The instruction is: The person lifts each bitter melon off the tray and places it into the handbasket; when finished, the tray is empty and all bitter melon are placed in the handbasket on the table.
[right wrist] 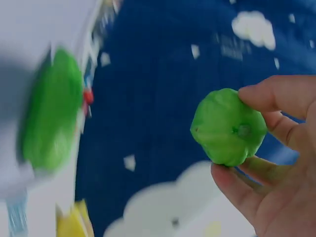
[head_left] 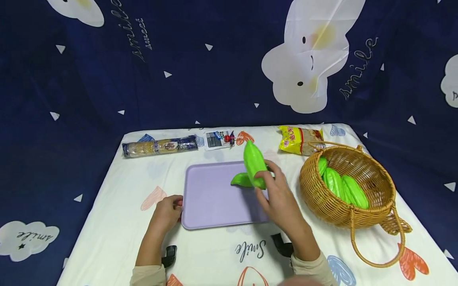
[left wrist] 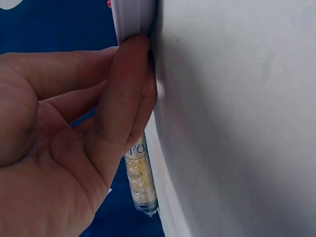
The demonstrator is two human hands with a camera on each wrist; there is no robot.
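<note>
My right hand (head_left: 280, 198) holds a bright green bitter melon (head_left: 254, 165) by its lower end, tilted up above the lilac tray (head_left: 211, 198). In the right wrist view the fingertips and thumb pinch its blunt, ridged end, where a stem scar shows. A second green bitter melon (head_left: 240, 180) lies on the tray, partly hidden behind the held one; the right wrist view shows more of this melon (right wrist: 54, 116), blurred. At the tray's left edge, my left hand (head_left: 168, 212) grips the rim, thumb and fingers meeting on the tray wall (left wrist: 133, 19) in the left wrist view.
To the right stands a wicker basket (head_left: 307, 190) with several green melons (head_left: 354, 192) inside, its handle loop drooping toward the front. Along the back lie a long clear-and-blue packet (head_left: 161, 146), a white packet (head_left: 214, 140), a red wrapped candy (head_left: 228, 138) and a yellow bag (head_left: 291, 140).
</note>
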